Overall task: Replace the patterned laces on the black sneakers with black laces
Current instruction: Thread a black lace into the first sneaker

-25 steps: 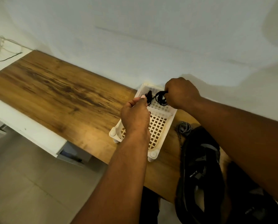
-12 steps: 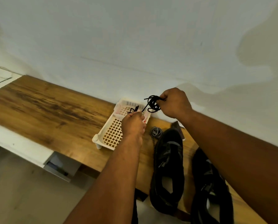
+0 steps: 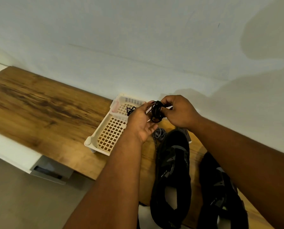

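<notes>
A tangled bundle of black laces (image 3: pixel 156 112) hangs in the air between my two hands, above the right end of a white lattice basket (image 3: pixel 111 129). My right hand (image 3: pixel 179 113) pinches the bundle from the right. My left hand (image 3: pixel 142 123) touches it from the left with fingers spread. A second black lace (image 3: pixel 130 110) lies inside the basket. A coiled black-and-white patterned lace (image 3: pixel 159 133) rests on the table by the toe of the left black sneaker (image 3: pixel 171 176). The right black sneaker (image 3: pixel 220 192) lies beside it, partly under my right forearm.
The wooden table (image 3: pixel 39 104) runs along a white wall, with bare wood to the left of the basket. A white drawer unit (image 3: pixel 52 172) sits under the table's front edge. Grey floor lies below.
My hands came together above the basket's right end; the left hand rose to the black lace bundle held by the right. The view shifted, so both sneakers show more fully.
</notes>
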Tool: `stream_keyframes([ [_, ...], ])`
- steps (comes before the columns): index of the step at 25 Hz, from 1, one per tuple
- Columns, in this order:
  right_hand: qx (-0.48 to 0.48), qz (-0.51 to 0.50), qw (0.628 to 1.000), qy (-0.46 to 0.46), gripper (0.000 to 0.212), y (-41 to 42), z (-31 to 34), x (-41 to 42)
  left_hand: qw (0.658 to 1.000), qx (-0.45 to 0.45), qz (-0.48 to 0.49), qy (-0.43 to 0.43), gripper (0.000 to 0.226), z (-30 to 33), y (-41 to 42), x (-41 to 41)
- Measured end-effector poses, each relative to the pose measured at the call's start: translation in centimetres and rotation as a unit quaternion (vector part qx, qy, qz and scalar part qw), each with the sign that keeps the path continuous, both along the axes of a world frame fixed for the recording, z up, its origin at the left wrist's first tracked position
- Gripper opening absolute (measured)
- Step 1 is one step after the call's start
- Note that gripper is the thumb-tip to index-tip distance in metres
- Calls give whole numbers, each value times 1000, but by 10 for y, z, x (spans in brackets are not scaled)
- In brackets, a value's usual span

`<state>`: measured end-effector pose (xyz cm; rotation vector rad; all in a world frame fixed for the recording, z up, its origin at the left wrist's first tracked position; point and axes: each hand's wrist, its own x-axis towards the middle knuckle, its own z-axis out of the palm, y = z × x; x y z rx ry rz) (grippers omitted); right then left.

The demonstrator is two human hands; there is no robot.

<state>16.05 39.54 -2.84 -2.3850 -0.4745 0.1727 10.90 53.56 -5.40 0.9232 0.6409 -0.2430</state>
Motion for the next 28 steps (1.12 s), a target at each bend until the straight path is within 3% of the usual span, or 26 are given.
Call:
stream_keyframes([
  [4,28,13,999,29,13,-2,-6,1,999,-30,-20,-37,38,1,3,3],
  [11,-16,2,993,118,1,-32,-7,-17,974,-83,173,-124,36,6,24,9],
  [15,38,-75,991,108,5,-64,-2,-37,976,-95,176,-87,61,4,28,14],
  [19,108,-143,977,116,9,-106,11,-88,978,-10,206,2,36,7,33,14],
  [21,140,-181,965,131,9,-125,13,-119,980,37,194,4,26,17,20,6],
  [23,163,-213,952,145,12,-143,14,-153,983,126,128,-20,17,34,-11,-13],
  [25,178,-244,942,150,15,-159,16,-180,965,245,-35,-81,9,51,-52,-45],
  [28,206,-277,927,147,15,-178,30,-202,868,322,-331,-182,20,57,-115,-101],
])
